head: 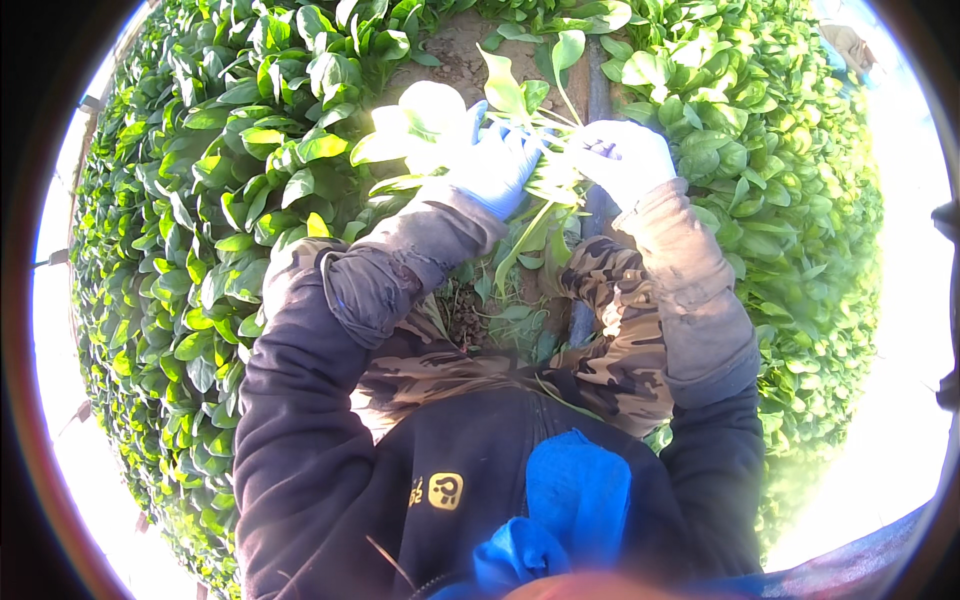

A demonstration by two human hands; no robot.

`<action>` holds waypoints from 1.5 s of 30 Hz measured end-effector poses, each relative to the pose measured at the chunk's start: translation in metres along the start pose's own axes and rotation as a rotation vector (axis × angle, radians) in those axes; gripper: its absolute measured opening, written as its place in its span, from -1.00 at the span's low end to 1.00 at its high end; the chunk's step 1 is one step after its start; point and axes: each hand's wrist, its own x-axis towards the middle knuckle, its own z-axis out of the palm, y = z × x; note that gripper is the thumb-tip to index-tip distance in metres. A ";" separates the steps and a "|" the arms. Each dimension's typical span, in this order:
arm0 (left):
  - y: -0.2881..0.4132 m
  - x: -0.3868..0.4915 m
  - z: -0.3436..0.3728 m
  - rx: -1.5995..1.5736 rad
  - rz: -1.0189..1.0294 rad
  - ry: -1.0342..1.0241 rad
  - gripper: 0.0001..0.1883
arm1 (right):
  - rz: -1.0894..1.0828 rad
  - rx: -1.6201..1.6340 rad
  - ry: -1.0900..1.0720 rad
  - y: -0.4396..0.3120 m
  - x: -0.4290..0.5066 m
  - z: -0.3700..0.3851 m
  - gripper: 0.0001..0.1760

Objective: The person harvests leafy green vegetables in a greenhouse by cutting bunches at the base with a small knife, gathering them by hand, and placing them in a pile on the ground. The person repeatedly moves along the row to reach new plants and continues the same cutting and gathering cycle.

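Note:
Both hands wear thin pale-blue gloves and meet over a bunch of leafy greens [551, 184] that looks like spinach. My left hand [495, 161] is wrapped around the bunch; broad, sun-bleached leaves [431, 124] spread out to its left. My right hand [626, 156], its fingers curled, grips the stems at the right side of the bunch. Strong glare washes out the right fingers, so whether a tool is also in them cannot be seen. Loose leaves and stems hang below the hands, between my knees.
Dense rows of growing leafy greens stand on the left [195, 247] and right [780, 210]. A dark irrigation hose [596, 82] runs along the bare soil [465, 49] between them. My camouflage-clad legs [615, 300] straddle this strip. Part of a person [847, 49] shows at the far upper right.

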 end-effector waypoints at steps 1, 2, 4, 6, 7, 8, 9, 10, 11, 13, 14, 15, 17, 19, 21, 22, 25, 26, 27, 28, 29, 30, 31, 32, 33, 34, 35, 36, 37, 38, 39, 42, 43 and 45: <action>0.000 0.000 0.000 0.021 -0.016 -0.042 -0.66 | 0.009 0.049 0.014 -0.001 0.000 0.001 -0.79; 0.000 0.000 -0.001 0.013 -0.045 -0.044 -0.65 | 0.045 0.105 0.030 -0.002 0.001 0.000 -0.80; 0.000 0.001 -0.002 -0.002 -0.093 -0.029 -0.64 | 0.077 0.361 -0.008 -0.006 -0.001 -0.006 -0.80; -0.001 0.001 -0.005 -0.055 -0.155 -0.073 -0.47 | 0.171 0.582 -0.081 -0.013 -0.004 -0.020 -0.81; -0.002 0.000 -0.006 -0.079 -0.182 -0.085 -0.38 | 0.151 0.642 -0.219 -0.017 -0.007 -0.030 -0.82; -0.003 0.001 -0.007 -0.089 -0.185 -0.064 -0.35 | 0.176 0.679 -0.367 -0.020 -0.011 -0.043 -0.83; -0.003 0.000 -0.007 -0.076 -0.181 -0.087 -0.35 | 0.202 0.713 -0.516 -0.022 -0.014 -0.050 -0.84; -0.003 0.000 -0.007 -0.059 -0.186 -0.102 -0.35 | 0.269 0.587 -0.600 -0.024 -0.015 -0.050 -0.82; -0.003 0.000 -0.007 -0.039 -0.187 -0.102 -0.35 | 0.151 0.492 -0.463 -0.024 -0.015 -0.049 -0.81; -0.002 0.000 -0.006 0.029 -0.159 -0.141 -0.36 | 0.039 0.238 -0.168 -0.022 -0.013 -0.033 -0.79; -0.002 0.000 -0.006 0.066 -0.138 -0.152 -0.37 | 0.062 0.213 -0.056 -0.020 -0.012 -0.022 -0.77; -0.001 0.000 -0.005 0.061 -0.116 -0.129 -0.44 | -0.018 0.079 -0.041 -0.018 -0.011 -0.015 -0.77; 0.001 0.000 -0.005 0.057 -0.082 -0.084 -0.55 | -0.111 -0.175 -0.050 -0.014 -0.008 -0.006 -0.76; 0.002 0.001 -0.006 0.068 -0.077 -0.094 -0.59 | -0.102 -0.179 0.009 -0.014 -0.008 0.005 -0.76; 0.004 0.002 -0.007 0.089 -0.091 -0.158 -0.57 | -0.176 -0.163 0.063 -0.013 -0.011 0.009 -0.76; 0.004 0.002 -0.009 0.111 -0.089 -0.158 -0.56 | -0.172 -0.183 0.039 -0.012 -0.012 0.009 -0.76; 0.003 0.005 -0.011 0.060 -0.141 -0.232 -0.55 | -0.060 0.004 0.103 -0.009 -0.012 0.012 -0.80; 0.002 0.006 -0.011 0.049 -0.160 -0.200 -0.54 | -0.003 0.217 0.082 -0.008 -0.011 0.011 -0.82; 0.000 0.007 -0.012 0.037 -0.179 -0.168 -0.53 | 0.058 0.443 0.059 -0.008 -0.012 0.007 -0.83; -0.002 0.007 -0.012 0.030 -0.193 -0.139 -0.51 | 0.049 0.404 0.113 -0.009 -0.012 0.004 -0.84; -0.003 0.008 -0.013 -0.002 -0.209 -0.130 -0.50 | 0.186 0.414 0.124 -0.011 -0.009 -0.001 -0.83; -0.005 0.008 -0.013 -0.028 -0.221 -0.124 -0.49 | 0.113 0.495 0.109 -0.014 -0.011 -0.008 -0.84; -0.005 0.008 -0.013 -0.036 -0.252 -0.150 -0.48 | 0.124 0.590 0.079 -0.017 -0.013 -0.017 -0.84; -0.006 0.007 -0.013 -0.042 -0.256 -0.149 -0.48 | 0.130 0.615 -0.052 -0.022 -0.018 -0.031 -0.85; -0.006 0.006 -0.013 -0.024 -0.238 -0.158 -0.48 | 0.211 0.656 -0.275 -0.025 -0.020 -0.043 -0.84; -0.005 0.005 -0.013 0.024 -0.237 -0.178 -0.48 | 0.153 0.580 -0.522 -0.028 -0.019 -0.055 -0.82; -0.005 0.005 -0.013 0.037 -0.203 -0.171 -0.48 | 0.159 0.471 -0.759 -0.028 -0.020 -0.058 -0.81; -0.005 0.003 -0.013 0.002 -0.151 -0.114 -0.50 | 0.011 0.240 -0.682 -0.028 -0.020 -0.058 -0.77; -0.005 0.003 -0.013 0.044 -0.082 -0.085 -0.51 | 0.217 0.531 -0.515 -0.026 -0.021 -0.051 -0.76; -0.005 0.002 -0.013 0.038 -0.023 -0.019 -0.51 | 0.061 0.465 -0.333 -0.022 -0.019 -0.047 -0.76; -0.005 0.002 -0.012 0.054 -0.006 -0.075 -0.51 | 0.005 0.357 -0.178 -0.017 -0.018 -0.038 -0.75; -0.002 0.002 -0.010 0.053 0.064 -0.047 -0.53 | -0.111 -0.009 -0.090 -0.004 -0.012 -0.015 -0.77; -0.001 0.002 -0.009 0.053 0.064 -0.066 -0.54 | -0.203 -0.086 -0.075 -0.002 -0.010 -0.009 -0.77; 0.001 0.004 -0.006 0.071 0.081 -0.045 -0.58 | -0.127 -0.159 -0.047 -0.001 -0.008 -0.001 -0.75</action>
